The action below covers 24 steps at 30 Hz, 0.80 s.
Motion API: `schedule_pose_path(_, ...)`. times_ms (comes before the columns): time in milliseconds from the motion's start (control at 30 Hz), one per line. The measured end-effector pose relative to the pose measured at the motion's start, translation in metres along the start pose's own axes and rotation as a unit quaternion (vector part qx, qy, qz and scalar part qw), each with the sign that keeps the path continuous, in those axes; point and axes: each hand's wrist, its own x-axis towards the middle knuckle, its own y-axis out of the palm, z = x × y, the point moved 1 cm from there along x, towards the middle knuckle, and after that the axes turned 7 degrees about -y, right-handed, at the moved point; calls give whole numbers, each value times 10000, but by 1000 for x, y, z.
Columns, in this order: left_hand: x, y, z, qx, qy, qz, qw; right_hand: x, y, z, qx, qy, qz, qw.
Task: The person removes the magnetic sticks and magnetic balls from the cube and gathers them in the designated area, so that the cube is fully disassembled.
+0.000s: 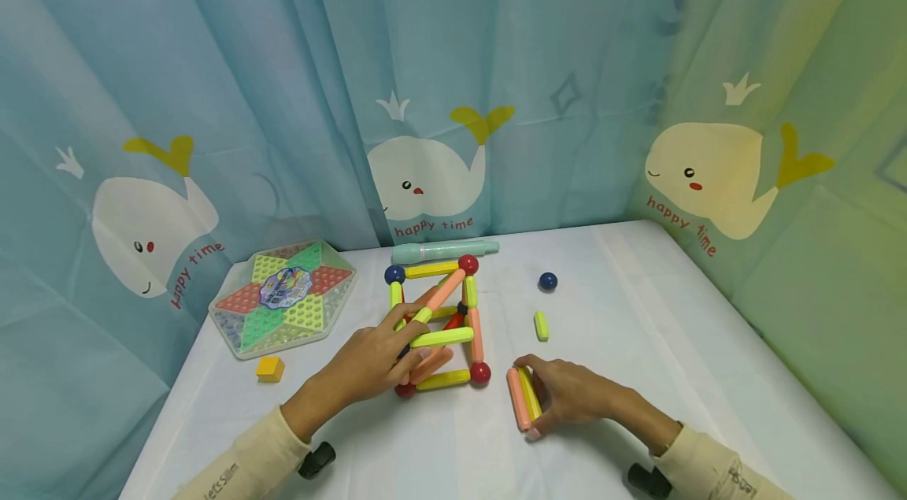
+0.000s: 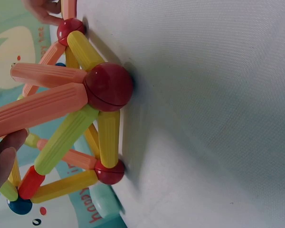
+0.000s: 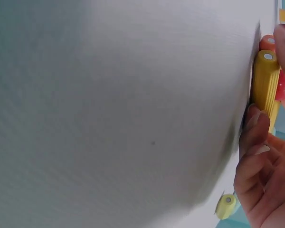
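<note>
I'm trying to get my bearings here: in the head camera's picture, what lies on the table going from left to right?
Chinese checkers board → yellow cube → rod-and-ball frame held by the left hand → pink and yellow rods under the right hand.

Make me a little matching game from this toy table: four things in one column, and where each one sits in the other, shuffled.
Things:
1. loose blue ball
2. small yellow cube
3. teal pen-shaped tube
4. pink and yellow sticks

Places:
A. lying at the back, by the curtain, behind the stick frame
B. under the right hand
C. alone on the cloth, right of the frame
D. in front of the hexagonal game board

Pairs: 1-C, 2-D, 3-A, 4-B
</note>
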Motion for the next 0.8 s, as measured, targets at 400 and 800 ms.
schedule_pose_path(400,-1,1,2,-101,-22,30,9999,2,-1,1,236,-18,124,9996)
schedule_pose_path(800,0,2,2,20,30,-60,10000,1,-26,6,280,-551,-37,9981)
